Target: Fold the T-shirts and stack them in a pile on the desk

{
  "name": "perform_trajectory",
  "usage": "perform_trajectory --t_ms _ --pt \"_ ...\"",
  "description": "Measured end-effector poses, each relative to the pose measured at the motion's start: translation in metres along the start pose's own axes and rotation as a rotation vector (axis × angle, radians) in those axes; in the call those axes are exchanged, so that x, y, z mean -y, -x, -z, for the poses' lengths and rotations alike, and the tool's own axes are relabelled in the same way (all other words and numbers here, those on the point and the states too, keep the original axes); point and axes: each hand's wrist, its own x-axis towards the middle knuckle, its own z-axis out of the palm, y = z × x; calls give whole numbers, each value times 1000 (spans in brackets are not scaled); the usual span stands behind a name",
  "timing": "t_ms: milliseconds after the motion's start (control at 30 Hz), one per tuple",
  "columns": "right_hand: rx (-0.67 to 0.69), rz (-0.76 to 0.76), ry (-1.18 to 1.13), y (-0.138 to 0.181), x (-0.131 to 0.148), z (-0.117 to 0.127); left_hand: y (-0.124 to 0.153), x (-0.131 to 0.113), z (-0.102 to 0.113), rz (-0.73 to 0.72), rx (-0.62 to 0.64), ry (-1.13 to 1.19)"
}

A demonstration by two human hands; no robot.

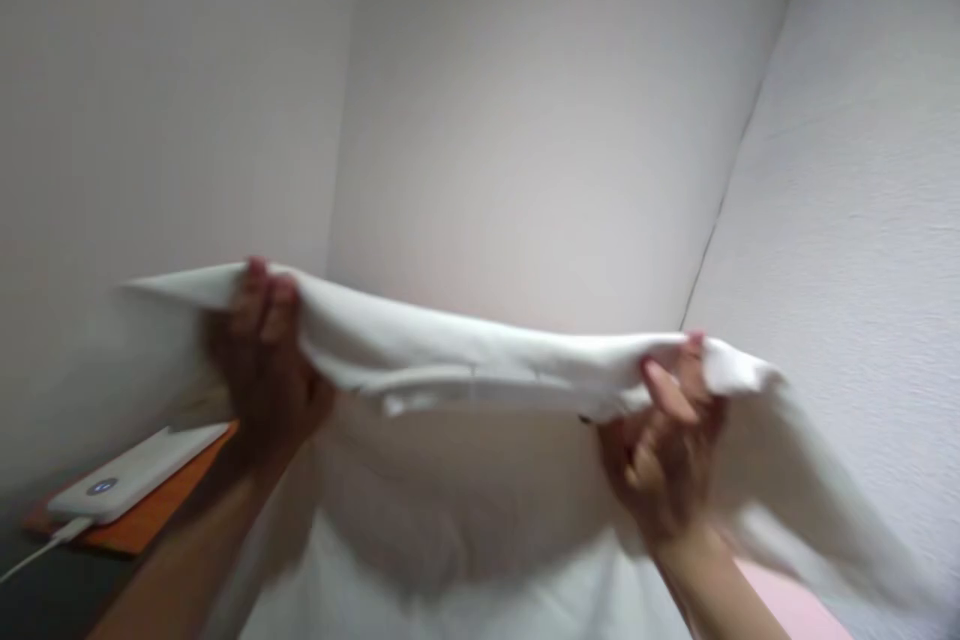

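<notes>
A white cloth (465, 360) is stretched out in the air between both my hands, its lower part hanging down toward me. My left hand (262, 360) is closed on the cloth's left end, fingers curled over the top edge. At the right end, my right hand (667, 430) pinches the cloth's upper edge, and a loose corner sticks out past it to the right. The picture is blurred by motion.
White partition walls (525, 140) close in the back, left and right. At lower left a white power bank (135, 472) with a cable lies on an orange pad (150, 515) on a dark surface. A pink patch (795, 605) shows at lower right.
</notes>
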Motion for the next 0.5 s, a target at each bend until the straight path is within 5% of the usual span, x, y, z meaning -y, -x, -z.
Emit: perform_trajectory --t_ms 67,233,400,500 --pt "36 8 -17 -20 -4 -47 -10 7 -36 -103 97 -41" --pt "524 -35 3 -12 -36 -140 18 46 -118 -126 596 -75" --pt "937 5 -9 78 -42 -158 96 103 -141 -57 1072 -140" --pt "1087 -19 -1 108 -41 -154 117 125 -143 12 1155 -176"
